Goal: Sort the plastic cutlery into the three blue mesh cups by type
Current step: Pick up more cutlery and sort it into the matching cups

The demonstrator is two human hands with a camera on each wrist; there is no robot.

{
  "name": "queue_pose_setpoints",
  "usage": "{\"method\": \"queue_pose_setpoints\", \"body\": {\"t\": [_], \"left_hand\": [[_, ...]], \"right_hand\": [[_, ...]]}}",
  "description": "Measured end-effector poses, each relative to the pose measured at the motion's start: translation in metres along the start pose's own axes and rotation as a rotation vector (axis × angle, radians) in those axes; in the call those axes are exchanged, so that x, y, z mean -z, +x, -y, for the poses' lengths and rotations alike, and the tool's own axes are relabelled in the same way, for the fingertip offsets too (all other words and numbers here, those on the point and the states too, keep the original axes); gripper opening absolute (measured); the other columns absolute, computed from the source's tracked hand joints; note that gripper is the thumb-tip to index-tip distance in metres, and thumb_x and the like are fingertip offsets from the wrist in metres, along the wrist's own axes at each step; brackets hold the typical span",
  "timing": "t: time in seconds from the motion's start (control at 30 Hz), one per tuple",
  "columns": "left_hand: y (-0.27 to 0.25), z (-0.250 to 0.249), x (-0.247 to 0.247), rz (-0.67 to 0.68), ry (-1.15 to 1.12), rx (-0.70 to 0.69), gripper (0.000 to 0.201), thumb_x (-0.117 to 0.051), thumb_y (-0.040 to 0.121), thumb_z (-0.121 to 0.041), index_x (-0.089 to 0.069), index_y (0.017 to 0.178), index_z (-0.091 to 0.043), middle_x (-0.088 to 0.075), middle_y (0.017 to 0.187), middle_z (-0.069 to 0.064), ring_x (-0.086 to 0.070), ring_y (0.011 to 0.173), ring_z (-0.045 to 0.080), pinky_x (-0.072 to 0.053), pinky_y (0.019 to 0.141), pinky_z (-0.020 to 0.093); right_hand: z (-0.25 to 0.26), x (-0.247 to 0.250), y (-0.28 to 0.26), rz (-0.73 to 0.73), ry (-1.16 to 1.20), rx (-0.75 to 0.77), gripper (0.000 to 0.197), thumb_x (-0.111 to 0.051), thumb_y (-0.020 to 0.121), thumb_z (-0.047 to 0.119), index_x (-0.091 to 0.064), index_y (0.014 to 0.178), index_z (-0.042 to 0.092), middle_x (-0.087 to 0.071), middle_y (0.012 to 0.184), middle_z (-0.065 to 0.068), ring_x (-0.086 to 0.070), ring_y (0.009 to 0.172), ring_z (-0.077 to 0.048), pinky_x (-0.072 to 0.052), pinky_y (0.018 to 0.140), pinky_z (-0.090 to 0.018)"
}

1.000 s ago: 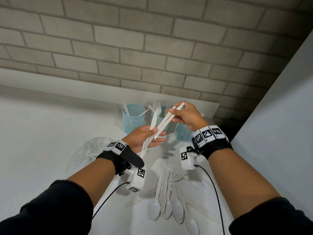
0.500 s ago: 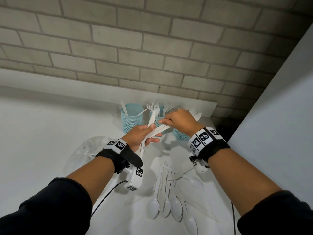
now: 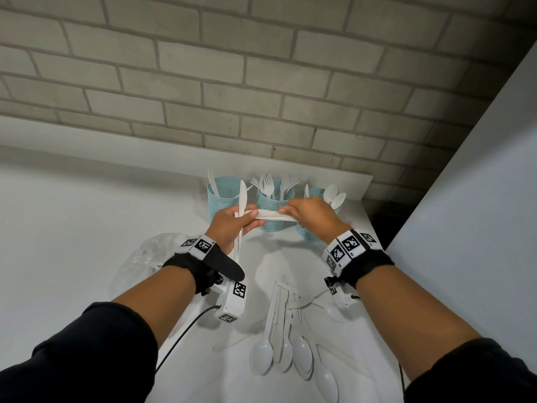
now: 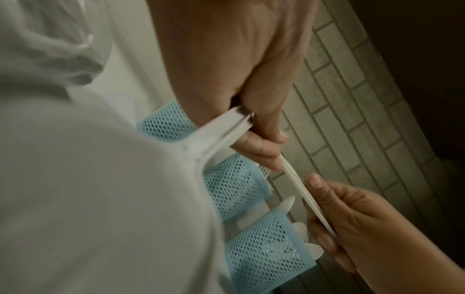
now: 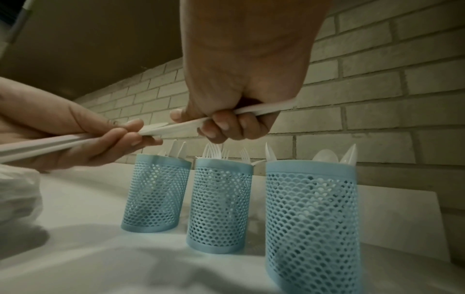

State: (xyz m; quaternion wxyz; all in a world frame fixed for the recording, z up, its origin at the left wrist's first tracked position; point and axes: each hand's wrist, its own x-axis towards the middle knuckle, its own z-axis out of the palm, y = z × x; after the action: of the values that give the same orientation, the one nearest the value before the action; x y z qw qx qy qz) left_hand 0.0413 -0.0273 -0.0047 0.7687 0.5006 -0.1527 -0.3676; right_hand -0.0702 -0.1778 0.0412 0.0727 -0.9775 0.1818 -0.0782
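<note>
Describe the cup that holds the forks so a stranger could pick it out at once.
Look to the brick wall at the back of the white table, where three blue mesh cups stand in a row. The fork cup is the middle one. Tines fan out above its rim, whereas the left cup shows knife blades and the right cup spoon bowls.

From where I sit, the three mesh cups (image 3: 271, 212) stand in a tight row at the back of the bench (image 3: 87, 228), just before the brick wall (image 3: 261, 82); forks and knives stick up from their mouths. Both hands (image 3: 232, 225) hang directly above and in front of that row. Loose spoons (image 3: 290, 344) litter the lower centre of the frame. A crumpled clear bag (image 3: 145, 257) sits centre-left. A grey panel (image 3: 465, 199) closes the right side. Bare bench spreads across the left of the frame.
</note>
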Motion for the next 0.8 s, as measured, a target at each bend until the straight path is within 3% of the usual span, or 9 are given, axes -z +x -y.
{"method": "queue_pose_setpoints", "body": {"t": [0.07, 0.17, 0.3, 0.4, 0.53, 0.67, 0.8], "left_hand": [[-0.001, -0.001, 0.001, -0.005, 0.014, -0.012, 0.031, -0.056, 0.087, 0.009, -0.052, 0.117, 0.010, -0.062, 0.099, 0.019, -0.072, 0.064, 0.017, -0.058, 0.065, 0.017], [-0.002, -0.002, 0.004, -0.001, 0.048, -0.038, 0.032, -0.056, 0.086, 0.011, -0.052, 0.117, 0.013, -0.061, 0.106, 0.023, -0.072, 0.065, 0.016, -0.058, 0.065, 0.018], [-0.002, -0.004, 0.009, -0.027, 0.032, -0.046, 0.028, -0.056, 0.085, 0.012, -0.053, 0.113, 0.009, -0.064, 0.094, 0.020, -0.072, 0.064, 0.017, -0.058, 0.069, 0.020], [0.000, -0.005, 0.010, -0.039, 0.025, -0.039, 0.032, -0.057, 0.085, 0.012, -0.052, 0.116, 0.012, -0.065, 0.092, 0.016, -0.072, 0.064, 0.018, -0.059, 0.067, 0.020], [0.002, -0.005, 0.004, -0.031, 0.038, -0.044, 0.029, -0.056, 0.086, 0.010, -0.055, 0.115, 0.014, -0.066, 0.092, 0.017, -0.072, 0.065, 0.016, -0.059, 0.069, 0.020], [0.003, -0.003, 0.001, 0.008, 0.035, -0.015, 0.028, -0.053, 0.093, -0.007, -0.053, 0.119, 0.004, -0.065, 0.098, 0.020, -0.072, 0.068, 0.017, -0.059, 0.068, 0.022], [-0.004, -0.004, -0.002, 0.104, 0.194, 0.118, 0.031, -0.045, 0.096, -0.034, -0.053, 0.121, -0.016, -0.068, 0.096, 0.007, -0.071, 0.064, 0.013, -0.053, 0.052, 0.014]], "right_hand": [[0.002, 0.000, -0.001, 0.031, 0.110, -0.038, 0.034, -0.047, 0.095, 0.039, -0.061, 0.079, 0.012, -0.046, 0.055, 0.004, -0.051, 0.059, -0.019, -0.036, 0.058, -0.027], [0.001, -0.001, -0.002, 0.079, 0.336, -0.099, 0.032, -0.048, 0.096, 0.031, -0.047, 0.065, 0.022, -0.048, 0.056, 0.004, -0.046, 0.045, -0.012, -0.034, 0.049, -0.021], [-0.014, 0.002, -0.007, 0.083, 0.507, -0.137, 0.030, -0.043, 0.099, 0.027, -0.050, 0.070, 0.022, -0.051, 0.058, 0.000, -0.045, 0.034, -0.002, -0.040, 0.042, -0.017], [-0.019, 0.001, -0.009, 0.080, 0.463, -0.113, 0.031, -0.042, 0.099, 0.031, -0.048, 0.070, 0.024, -0.052, 0.054, 0.001, -0.043, 0.037, -0.008, -0.038, 0.044, -0.019], [-0.015, -0.006, -0.011, 0.134, 0.539, -0.077, 0.024, -0.055, 0.093, 0.028, -0.055, 0.070, 0.019, -0.044, 0.046, 0.004, -0.035, 0.035, -0.003, -0.031, 0.042, -0.014], [-0.014, -0.009, -0.009, 0.196, 0.563, -0.093, 0.026, -0.047, 0.097, 0.019, -0.054, 0.072, 0.022, -0.049, 0.055, 0.003, -0.043, 0.042, -0.005, -0.038, 0.050, -0.019], [-0.005, -0.009, -0.004, -0.040, 0.719, -0.216, 0.021, -0.041, 0.099, 0.020, -0.046, 0.078, 0.023, -0.047, 0.067, 0.003, -0.042, 0.056, -0.010, -0.035, 0.053, -0.022]]}}
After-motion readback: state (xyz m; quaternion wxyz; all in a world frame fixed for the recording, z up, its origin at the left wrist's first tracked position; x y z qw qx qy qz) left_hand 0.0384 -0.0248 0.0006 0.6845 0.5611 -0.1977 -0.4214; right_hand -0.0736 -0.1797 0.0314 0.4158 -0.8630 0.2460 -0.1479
